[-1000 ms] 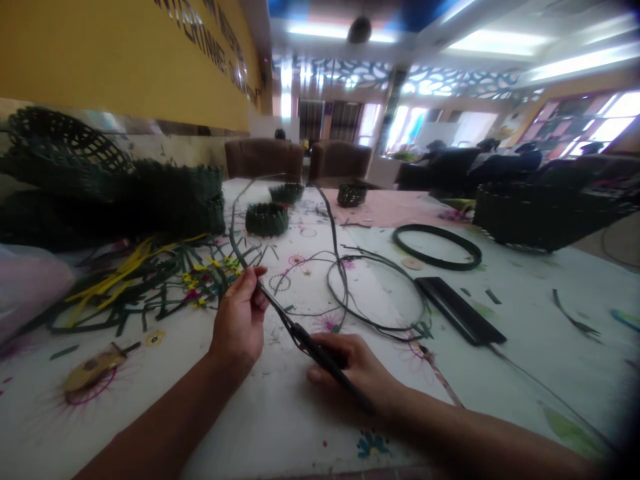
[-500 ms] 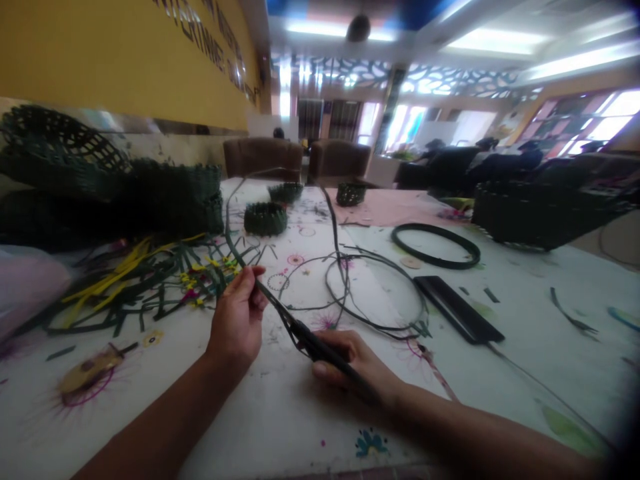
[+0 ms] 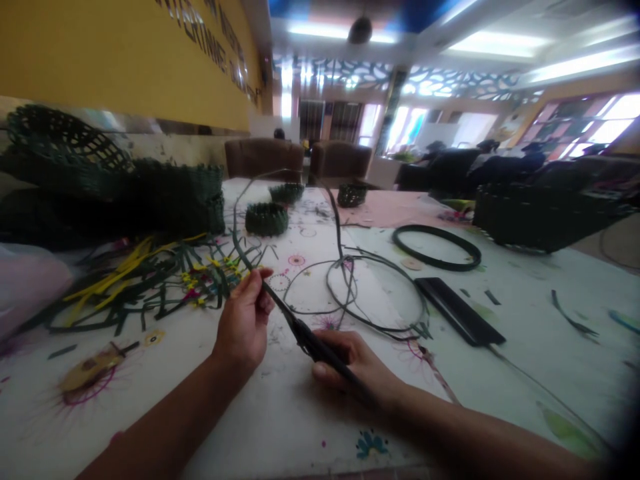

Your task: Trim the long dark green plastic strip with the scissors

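My left hand [image 3: 245, 320] is closed, thumb and fingers pinching a dark green plastic strip [image 3: 241, 252]. From that hand the strip arches up and away over the table, then drops toward loose coils [image 3: 380, 327] on the cloth. Its near end runs down to the tip of a long black tool [image 3: 330, 357]. My right hand [image 3: 350, 367] is wrapped round this tool; its exact kind is too dark to tell. Strip and tool tip meet between my hands, but whether the tip grips the strip is unclear.
Dark green woven baskets [image 3: 175, 193] are piled at the left beside cut green and yellow strips [image 3: 145, 280]. Small baskets [image 3: 267, 219] stand further back. A dark ring [image 3: 435, 248], a black flat frame-like object [image 3: 457, 312] and a large basket [image 3: 530, 217] are on the right.
My left hand has shifted slightly right and down, with the strip. The loose strands by the tool's tip now lie closer together. My right hand has hardly moved.
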The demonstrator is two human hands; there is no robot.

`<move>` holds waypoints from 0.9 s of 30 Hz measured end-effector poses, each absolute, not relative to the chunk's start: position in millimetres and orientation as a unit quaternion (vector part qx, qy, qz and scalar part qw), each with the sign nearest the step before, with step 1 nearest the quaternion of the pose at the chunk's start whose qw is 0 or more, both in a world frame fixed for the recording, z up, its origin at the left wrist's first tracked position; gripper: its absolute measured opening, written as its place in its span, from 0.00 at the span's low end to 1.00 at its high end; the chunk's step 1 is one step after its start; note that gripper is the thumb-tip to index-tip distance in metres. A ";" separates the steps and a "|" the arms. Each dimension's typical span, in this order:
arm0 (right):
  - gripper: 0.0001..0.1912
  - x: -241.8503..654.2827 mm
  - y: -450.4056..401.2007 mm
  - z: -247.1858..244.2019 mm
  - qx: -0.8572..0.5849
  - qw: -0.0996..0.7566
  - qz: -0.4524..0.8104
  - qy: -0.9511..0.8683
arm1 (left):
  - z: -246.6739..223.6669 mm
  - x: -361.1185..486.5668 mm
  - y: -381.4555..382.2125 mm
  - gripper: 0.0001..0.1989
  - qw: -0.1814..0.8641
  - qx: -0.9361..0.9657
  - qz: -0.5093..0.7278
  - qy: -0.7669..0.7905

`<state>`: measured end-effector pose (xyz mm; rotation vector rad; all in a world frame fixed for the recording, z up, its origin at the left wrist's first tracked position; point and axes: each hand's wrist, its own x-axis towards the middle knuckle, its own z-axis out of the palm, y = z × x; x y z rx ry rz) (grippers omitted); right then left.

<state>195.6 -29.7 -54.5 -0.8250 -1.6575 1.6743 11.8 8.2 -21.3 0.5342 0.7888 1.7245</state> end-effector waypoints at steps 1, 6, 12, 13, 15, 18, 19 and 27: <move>0.23 195.8 -29.4 -54.3 -0.312 0.321 0.630 -0.635 | -21.7 12.3 7.8 0.15 0.552 0.228 0.729 0.335; 0.23 195.1 -29.7 -53.9 -0.326 0.327 0.621 -0.633 | -23.0 12.7 7.6 0.15 0.556 0.227 0.726 0.334; 0.24 192.4 -32.7 -52.2 -0.350 0.328 0.621 -0.620 | -21.1 14.2 6.8 0.11 0.583 0.175 0.717 0.340; 0.24 192.1 -33.1 -52.1 -0.349 0.333 0.620 -0.619 | -20.7 14.7 6.4 0.11 0.589 0.170 0.716 0.335; 0.22 192.1 -33.8 -52.4 -0.345 0.339 0.618 -0.620 | -20.4 15.0 6.1 0.11 0.593 0.173 0.715 0.326; 0.20 192.7 -34.8 -53.8 -0.348 0.335 0.609 -0.629 | -19.3 11.2 8.4 0.11 0.572 0.205 0.723 0.329; 0.20 192.9 -35.2 -54.2 -0.353 0.330 0.607 -0.631 | -18.3 8.4 10.3 0.10 0.557 0.220 0.727 0.335; 0.20 196.2 -32.5 -56.6 -0.373 0.315 0.588 -0.644 | -5.2 -14.5 24.1 0.07 0.395 0.372 0.719 0.433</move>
